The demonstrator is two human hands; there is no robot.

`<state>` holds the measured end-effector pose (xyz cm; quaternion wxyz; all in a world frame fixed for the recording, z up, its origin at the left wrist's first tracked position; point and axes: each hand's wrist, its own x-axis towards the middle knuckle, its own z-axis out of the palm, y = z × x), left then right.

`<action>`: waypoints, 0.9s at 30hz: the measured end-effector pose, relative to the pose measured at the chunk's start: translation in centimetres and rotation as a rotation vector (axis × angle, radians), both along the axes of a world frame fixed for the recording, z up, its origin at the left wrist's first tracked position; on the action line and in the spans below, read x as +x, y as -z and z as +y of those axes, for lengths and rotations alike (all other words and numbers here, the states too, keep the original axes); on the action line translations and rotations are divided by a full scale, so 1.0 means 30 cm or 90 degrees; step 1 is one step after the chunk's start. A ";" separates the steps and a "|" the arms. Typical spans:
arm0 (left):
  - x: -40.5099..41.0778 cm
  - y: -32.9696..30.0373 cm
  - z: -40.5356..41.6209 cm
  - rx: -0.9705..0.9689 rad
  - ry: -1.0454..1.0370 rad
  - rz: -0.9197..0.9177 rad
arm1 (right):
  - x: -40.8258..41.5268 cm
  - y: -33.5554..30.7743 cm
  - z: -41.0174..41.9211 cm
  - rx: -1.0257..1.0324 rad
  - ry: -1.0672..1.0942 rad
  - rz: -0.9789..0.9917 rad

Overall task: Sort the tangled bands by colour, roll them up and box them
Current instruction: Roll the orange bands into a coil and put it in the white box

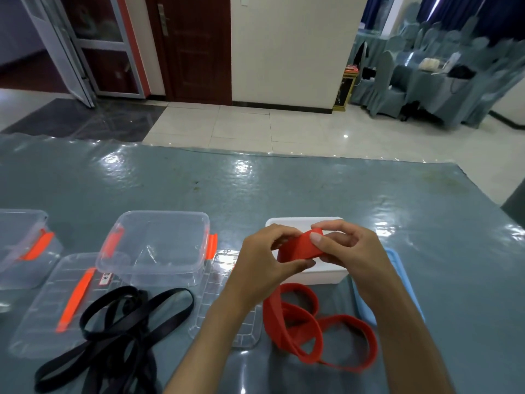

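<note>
Table (pixel 284 194) fills near half of view, floor & doors behind it. L→R along near part: box at far L edge (pixel 20 245), then middle box (pixel 159 245) w/ a flat lid (pixel 48 305) in front-L of it & another lid (pixel 224 308) just R of it, partly under the left forearm. R of that, a third box (pixel 329 273), w/ its lid (pixel 397 280) lying just R, partly under the right forearm. One band heap (pixel 113 334) lies in front of middle box, overlapping the front-L lid. Second band (pixel 318 328) lies in front of third box, its end rising to left hand (pixel 270 263) & right hand (pixel 346 251), both held above that box.
</note>
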<state>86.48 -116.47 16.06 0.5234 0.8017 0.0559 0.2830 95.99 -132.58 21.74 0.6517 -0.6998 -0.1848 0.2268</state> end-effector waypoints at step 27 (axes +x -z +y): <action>-0.007 -0.005 -0.056 -0.252 -0.042 -0.159 | -0.029 0.015 0.041 -0.049 -0.018 0.008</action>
